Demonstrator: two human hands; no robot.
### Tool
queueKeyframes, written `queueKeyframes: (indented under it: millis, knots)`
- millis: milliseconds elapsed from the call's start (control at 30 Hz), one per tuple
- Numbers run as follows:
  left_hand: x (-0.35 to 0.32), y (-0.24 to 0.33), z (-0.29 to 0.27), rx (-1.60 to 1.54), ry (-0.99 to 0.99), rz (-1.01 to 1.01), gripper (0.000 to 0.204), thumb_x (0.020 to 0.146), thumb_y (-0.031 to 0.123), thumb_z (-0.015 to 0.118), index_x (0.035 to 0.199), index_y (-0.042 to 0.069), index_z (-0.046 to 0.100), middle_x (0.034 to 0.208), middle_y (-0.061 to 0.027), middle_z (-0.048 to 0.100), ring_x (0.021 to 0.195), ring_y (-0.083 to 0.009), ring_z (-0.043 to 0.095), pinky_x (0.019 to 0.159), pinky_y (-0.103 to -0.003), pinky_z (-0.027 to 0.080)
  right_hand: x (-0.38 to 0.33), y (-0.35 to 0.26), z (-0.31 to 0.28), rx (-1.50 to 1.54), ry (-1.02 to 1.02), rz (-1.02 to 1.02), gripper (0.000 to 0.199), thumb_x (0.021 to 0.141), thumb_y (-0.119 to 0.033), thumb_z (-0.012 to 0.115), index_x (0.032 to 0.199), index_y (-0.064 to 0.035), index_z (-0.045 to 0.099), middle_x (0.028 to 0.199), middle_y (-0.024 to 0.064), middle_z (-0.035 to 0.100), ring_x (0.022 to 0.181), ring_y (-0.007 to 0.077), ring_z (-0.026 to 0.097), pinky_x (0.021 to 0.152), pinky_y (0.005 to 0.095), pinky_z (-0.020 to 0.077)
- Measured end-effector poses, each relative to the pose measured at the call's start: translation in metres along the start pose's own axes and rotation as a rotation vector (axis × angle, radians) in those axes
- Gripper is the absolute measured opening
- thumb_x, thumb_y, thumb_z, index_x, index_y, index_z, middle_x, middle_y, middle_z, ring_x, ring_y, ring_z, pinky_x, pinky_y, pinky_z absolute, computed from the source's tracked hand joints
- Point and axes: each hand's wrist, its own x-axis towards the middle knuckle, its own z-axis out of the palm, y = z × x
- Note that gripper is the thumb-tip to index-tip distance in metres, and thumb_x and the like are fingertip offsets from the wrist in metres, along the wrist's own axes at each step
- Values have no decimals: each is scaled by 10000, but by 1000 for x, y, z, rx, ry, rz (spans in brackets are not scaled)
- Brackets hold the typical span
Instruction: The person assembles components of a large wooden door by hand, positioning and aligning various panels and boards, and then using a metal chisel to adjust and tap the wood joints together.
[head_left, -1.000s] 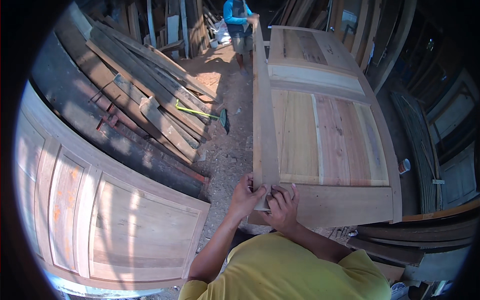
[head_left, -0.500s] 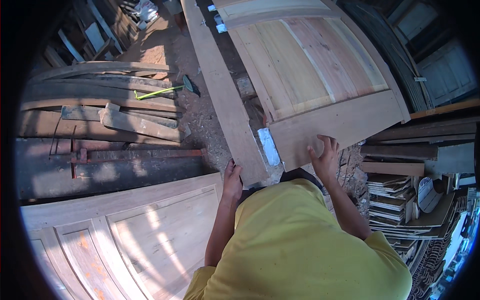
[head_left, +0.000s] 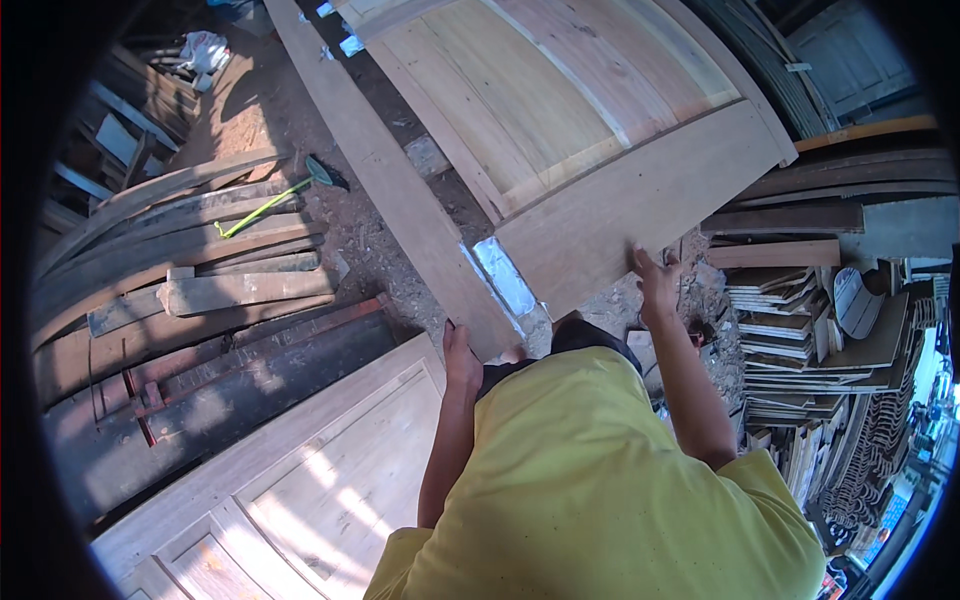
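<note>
A long wooden board [head_left: 375, 165] runs away from me, its near end beside my thighs. My left hand [head_left: 460, 358] is closed on this board's left edge close to that end. To its right lies a wooden door panel [head_left: 540, 95] with a broad bottom rail [head_left: 640, 190]. A tenon [head_left: 505, 275] coated in white sticks out of the rail toward the board, with a narrow gap between them. My right hand [head_left: 657, 285] is at the rail's near edge, fingers apart; whether the fingertips touch it I cannot tell.
A second panelled door [head_left: 330, 480] lies at the lower left. Curved timbers [head_left: 240, 235] and a green-handled tool [head_left: 265, 208] lie beyond it. Stacked wood pieces [head_left: 775, 335] stand on the right. A wooden block [head_left: 427, 157] shows between board and panel.
The board's near end has come closer to the white-coated tenon, narrowing the gap. My right hand has moved down from over the rail to its near edge. The whole view has turned.
</note>
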Motion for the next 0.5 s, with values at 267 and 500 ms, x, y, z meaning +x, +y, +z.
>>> queueKeyframes:
  millis: [267,500]
  knots:
    - [-6,14,18,67,-8,-40,565,1000,160,526,1523,28,357,1483,-115,497,1390,-266,475,1184,-456,378,2,2,9,102,-251,30,722,876,-180,819,1408,-2,365,1297,179,607,1173,261,632,1003,415,504]
    - [1,29,30,150,10,-54,579,1044,216,604,1527,21,350,1472,-121,502,1374,-250,487,1169,-437,400,-1,-8,13,190,-225,20,612,887,-84,800,1354,28,420,1260,187,621,1157,272,644,1049,393,521]
